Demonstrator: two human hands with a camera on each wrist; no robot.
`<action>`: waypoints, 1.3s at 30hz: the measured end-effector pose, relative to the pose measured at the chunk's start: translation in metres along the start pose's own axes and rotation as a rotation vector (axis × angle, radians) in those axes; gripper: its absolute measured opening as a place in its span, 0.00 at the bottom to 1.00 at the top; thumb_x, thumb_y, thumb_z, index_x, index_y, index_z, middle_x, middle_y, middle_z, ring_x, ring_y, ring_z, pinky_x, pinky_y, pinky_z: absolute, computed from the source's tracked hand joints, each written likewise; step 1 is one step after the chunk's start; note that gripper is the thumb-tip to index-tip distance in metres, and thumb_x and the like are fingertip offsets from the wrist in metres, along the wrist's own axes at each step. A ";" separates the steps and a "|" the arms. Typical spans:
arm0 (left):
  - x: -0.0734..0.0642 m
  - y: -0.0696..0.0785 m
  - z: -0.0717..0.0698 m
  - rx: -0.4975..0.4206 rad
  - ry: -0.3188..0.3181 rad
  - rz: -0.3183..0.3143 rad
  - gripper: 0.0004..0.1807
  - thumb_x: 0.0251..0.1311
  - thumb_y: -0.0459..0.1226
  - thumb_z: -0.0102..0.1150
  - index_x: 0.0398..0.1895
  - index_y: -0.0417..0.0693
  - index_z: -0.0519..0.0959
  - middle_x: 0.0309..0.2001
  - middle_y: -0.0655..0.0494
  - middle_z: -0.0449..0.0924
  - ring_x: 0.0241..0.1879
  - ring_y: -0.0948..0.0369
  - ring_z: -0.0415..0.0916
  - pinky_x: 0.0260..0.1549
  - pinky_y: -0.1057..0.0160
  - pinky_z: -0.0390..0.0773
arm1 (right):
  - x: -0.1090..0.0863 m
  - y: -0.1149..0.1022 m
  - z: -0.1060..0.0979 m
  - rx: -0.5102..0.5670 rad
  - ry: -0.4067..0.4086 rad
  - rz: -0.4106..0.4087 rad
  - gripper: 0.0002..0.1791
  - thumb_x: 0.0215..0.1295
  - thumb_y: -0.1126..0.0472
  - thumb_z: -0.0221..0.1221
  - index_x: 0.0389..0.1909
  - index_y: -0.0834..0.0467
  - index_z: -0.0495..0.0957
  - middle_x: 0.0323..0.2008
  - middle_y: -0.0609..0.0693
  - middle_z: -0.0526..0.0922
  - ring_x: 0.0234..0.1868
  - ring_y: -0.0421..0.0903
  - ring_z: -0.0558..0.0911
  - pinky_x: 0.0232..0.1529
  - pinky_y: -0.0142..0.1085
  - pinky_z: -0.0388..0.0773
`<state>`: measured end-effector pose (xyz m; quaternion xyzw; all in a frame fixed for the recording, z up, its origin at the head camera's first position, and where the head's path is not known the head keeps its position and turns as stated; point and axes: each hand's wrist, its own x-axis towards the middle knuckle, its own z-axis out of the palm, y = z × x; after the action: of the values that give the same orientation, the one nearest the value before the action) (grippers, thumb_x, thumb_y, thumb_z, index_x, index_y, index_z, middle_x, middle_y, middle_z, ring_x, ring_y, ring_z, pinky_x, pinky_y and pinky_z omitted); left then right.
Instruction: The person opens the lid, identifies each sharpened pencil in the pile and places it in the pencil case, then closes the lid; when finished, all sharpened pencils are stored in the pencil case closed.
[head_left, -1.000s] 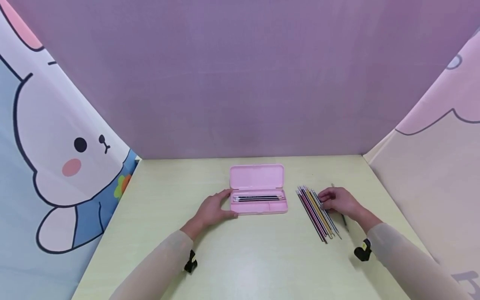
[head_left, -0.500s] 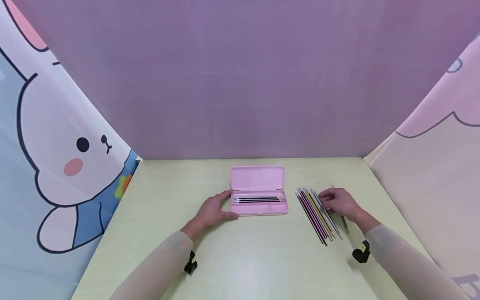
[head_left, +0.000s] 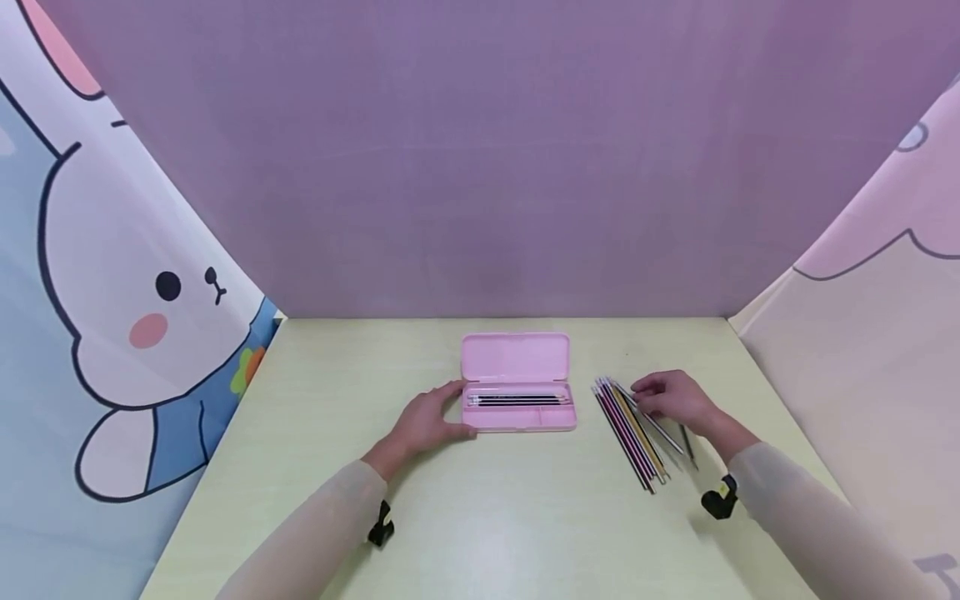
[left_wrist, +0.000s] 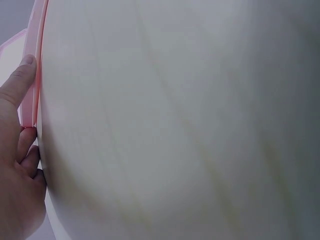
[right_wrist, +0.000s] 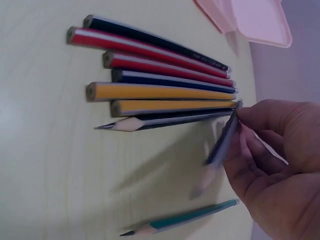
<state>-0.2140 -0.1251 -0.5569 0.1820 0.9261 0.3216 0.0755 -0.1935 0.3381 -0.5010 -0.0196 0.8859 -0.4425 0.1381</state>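
My left hand [head_left: 423, 421] holds the left end of an open pink pencil case [head_left: 513, 356], its thumb against the front wall and fingers at the side. Several dark pencils [head_left: 517, 401] lie in the case's back compartment. On the right, my right hand [head_left: 675, 398] pinches a dark pencil [right_wrist: 224, 140] by its end between thumb and fingers; its sharpened tip is blurred and angled down. Beside it lie red, navy and yellow unsharpened pencils [right_wrist: 165, 92] and a sharpened dark pencil [right_wrist: 170, 120]. A sharpened teal pencil [right_wrist: 192, 216] lies apart, partly behind the hand in the head view.
The pale wooden table [head_left: 480, 517] meets a purple backdrop [head_left: 495, 167] just behind the case's raised lid. Printed cloth walls [head_left: 112, 333] flank both sides. A small black camera sits at each wrist.
The right hand has lifted one dark pencil slightly and swung it away from the row. The left hand stays at the case.
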 end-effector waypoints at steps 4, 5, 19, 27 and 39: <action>0.001 -0.001 0.001 0.006 -0.005 0.003 0.53 0.47 0.60 0.78 0.78 0.62 0.65 0.71 0.52 0.74 0.70 0.46 0.71 0.69 0.41 0.71 | -0.001 0.003 0.001 -0.016 -0.002 0.026 0.21 0.67 0.68 0.63 0.57 0.75 0.77 0.47 0.67 0.86 0.39 0.47 0.87 0.38 0.38 0.88; 0.001 -0.001 0.000 0.004 -0.006 0.001 0.54 0.47 0.60 0.78 0.78 0.62 0.65 0.71 0.52 0.74 0.70 0.46 0.71 0.69 0.41 0.71 | -0.002 0.003 0.002 -0.012 -0.001 0.030 0.20 0.67 0.68 0.62 0.56 0.76 0.77 0.46 0.67 0.86 0.39 0.48 0.87 0.37 0.38 0.88; 0.002 -0.002 0.001 0.006 -0.013 0.001 0.54 0.47 0.61 0.77 0.79 0.62 0.64 0.72 0.51 0.73 0.70 0.45 0.71 0.69 0.40 0.71 | 0.000 0.001 0.007 -0.100 0.030 0.029 0.21 0.66 0.69 0.60 0.57 0.74 0.77 0.44 0.64 0.86 0.35 0.46 0.84 0.30 0.38 0.85; -0.002 -0.001 -0.001 -0.006 0.001 0.004 0.54 0.47 0.61 0.78 0.78 0.61 0.65 0.71 0.51 0.73 0.70 0.45 0.71 0.68 0.40 0.71 | 0.008 -0.017 -0.002 -0.124 0.021 -0.071 0.19 0.71 0.68 0.58 0.59 0.73 0.78 0.48 0.66 0.84 0.39 0.51 0.83 0.34 0.38 0.86; 0.000 -0.002 -0.001 -0.014 -0.003 -0.002 0.55 0.47 0.61 0.78 0.79 0.62 0.64 0.73 0.52 0.71 0.71 0.46 0.69 0.70 0.41 0.70 | 0.049 -0.089 0.027 -0.099 -0.079 -0.226 0.15 0.68 0.71 0.60 0.54 0.65 0.84 0.46 0.61 0.86 0.40 0.48 0.83 0.37 0.38 0.85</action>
<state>-0.2146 -0.1275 -0.5574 0.1811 0.9238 0.3280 0.0783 -0.2410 0.2552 -0.4568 -0.1437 0.8926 -0.4100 0.1208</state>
